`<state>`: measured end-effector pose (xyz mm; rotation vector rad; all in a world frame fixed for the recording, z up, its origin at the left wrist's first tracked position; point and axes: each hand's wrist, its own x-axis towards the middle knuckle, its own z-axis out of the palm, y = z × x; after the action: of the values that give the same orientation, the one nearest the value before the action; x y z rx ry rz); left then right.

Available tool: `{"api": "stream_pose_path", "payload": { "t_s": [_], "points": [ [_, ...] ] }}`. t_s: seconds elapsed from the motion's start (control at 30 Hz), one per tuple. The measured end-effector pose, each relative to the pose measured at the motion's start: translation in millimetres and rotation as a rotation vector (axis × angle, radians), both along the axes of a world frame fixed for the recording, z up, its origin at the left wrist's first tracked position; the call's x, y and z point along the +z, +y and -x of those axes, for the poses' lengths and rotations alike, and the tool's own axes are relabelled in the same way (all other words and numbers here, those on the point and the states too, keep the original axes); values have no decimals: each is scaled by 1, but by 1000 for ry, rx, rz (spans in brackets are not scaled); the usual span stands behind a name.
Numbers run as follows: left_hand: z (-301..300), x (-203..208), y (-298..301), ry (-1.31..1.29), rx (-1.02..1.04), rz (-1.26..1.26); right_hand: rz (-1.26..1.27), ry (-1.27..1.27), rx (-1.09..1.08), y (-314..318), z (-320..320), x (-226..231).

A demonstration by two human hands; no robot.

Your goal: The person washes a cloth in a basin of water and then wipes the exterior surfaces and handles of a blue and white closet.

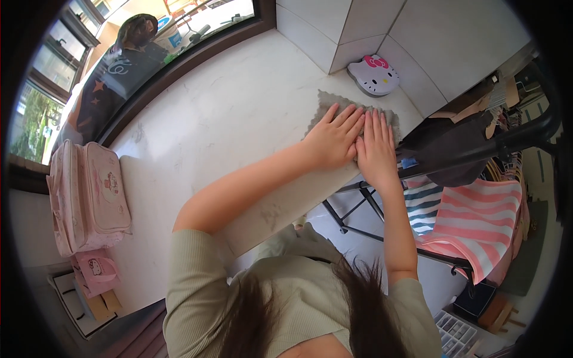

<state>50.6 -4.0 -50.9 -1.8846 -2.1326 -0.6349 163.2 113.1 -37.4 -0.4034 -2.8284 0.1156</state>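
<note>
A grey cloth (325,102) with a scalloped edge lies spread on the white marble-look windowsill (221,113), close to its right end. My left hand (335,138) rests flat on it, fingers stretched out toward the upper right. Beside it my right hand (377,149) also presses flat on the cloth, its fingers straight and close together. The two hands touch along their sides. Just beyond the fingertips sits a white cat-face tin (374,76) with a pink bow, against the tiled corner.
A pink bag (98,194) stands at the sill's left end, near a small pink pouch (95,269). A window (197,36) borders the far side. On the right, a black metal rack (477,152) holds a striped pink-and-white cloth (477,221) below sill height.
</note>
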Motion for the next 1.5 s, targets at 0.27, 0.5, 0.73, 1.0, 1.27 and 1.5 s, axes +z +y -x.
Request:
{"api": "stream_pose_path", "payload": {
  "t_s": [0.27, 0.5, 0.73, 1.0, 1.27, 1.5],
  "points": [
    [-33, 7, -73, -38, 155, 109, 6, -4, 210, -54, -15, 3],
    [-65, 9, -141, -47, 279, 107, -3, 12, 327, -111, -28, 5],
    [-123, 12, -243, -75, 461, 177, 45, 53, 496, -201, -54, -2],
    [-186, 0, -335, 70, 795, 151, 23, 158, 692, -297, -79, -18],
    [-191, -42, -317, 407, 1055, 133, -30, 245, 890, -277, -64, -19],
    [-183, -52, -256, 533, 1135, 133, -142, 382, 994, -205, -37, -26]
  ]
}}
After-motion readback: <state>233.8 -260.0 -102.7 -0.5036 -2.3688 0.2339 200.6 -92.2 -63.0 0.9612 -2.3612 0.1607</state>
